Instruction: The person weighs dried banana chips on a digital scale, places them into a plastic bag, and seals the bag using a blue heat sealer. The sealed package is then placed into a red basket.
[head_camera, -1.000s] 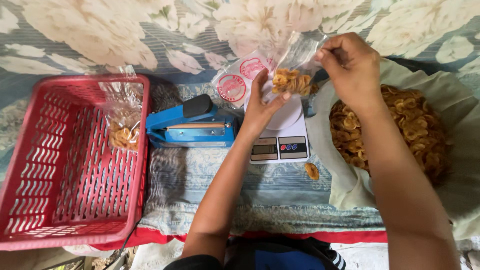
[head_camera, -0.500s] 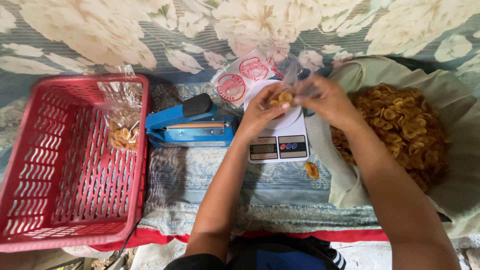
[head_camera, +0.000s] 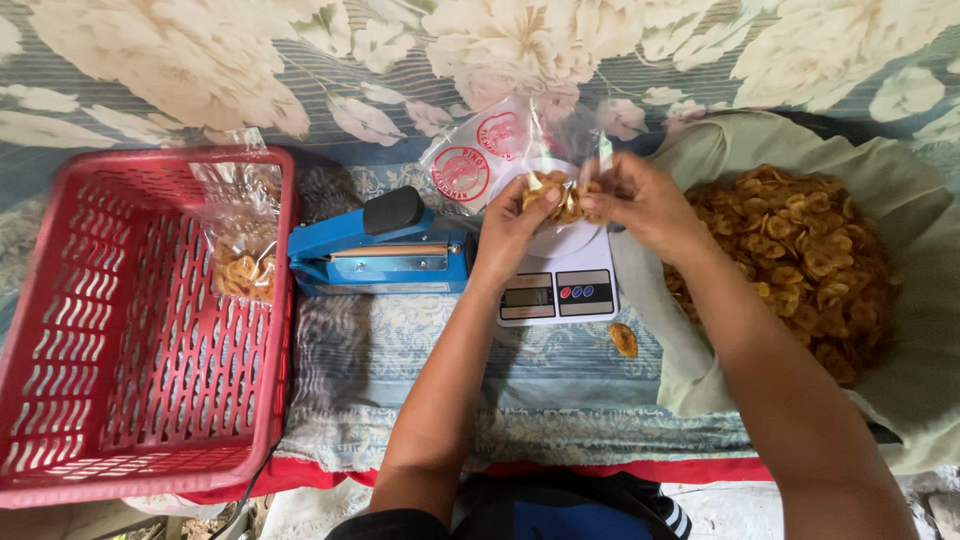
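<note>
Both hands closed on clear chip bag (head_camera: 560, 195) held just over scale (head_camera: 557, 285): left hand (head_camera: 512, 232) cups it from below, right hand (head_camera: 645, 205) pinches top edge, w/ chip pile (head_camera: 800, 260) right, sealer (head_camera: 385, 255) & red basket (head_camera: 120, 330) left.

Both forearms reach forward and converge, left hand (head_camera: 512, 228) cupped with fingers curled upward, right hand (head_camera: 645, 205) pinching closed just beside it, wrists level.
</note>
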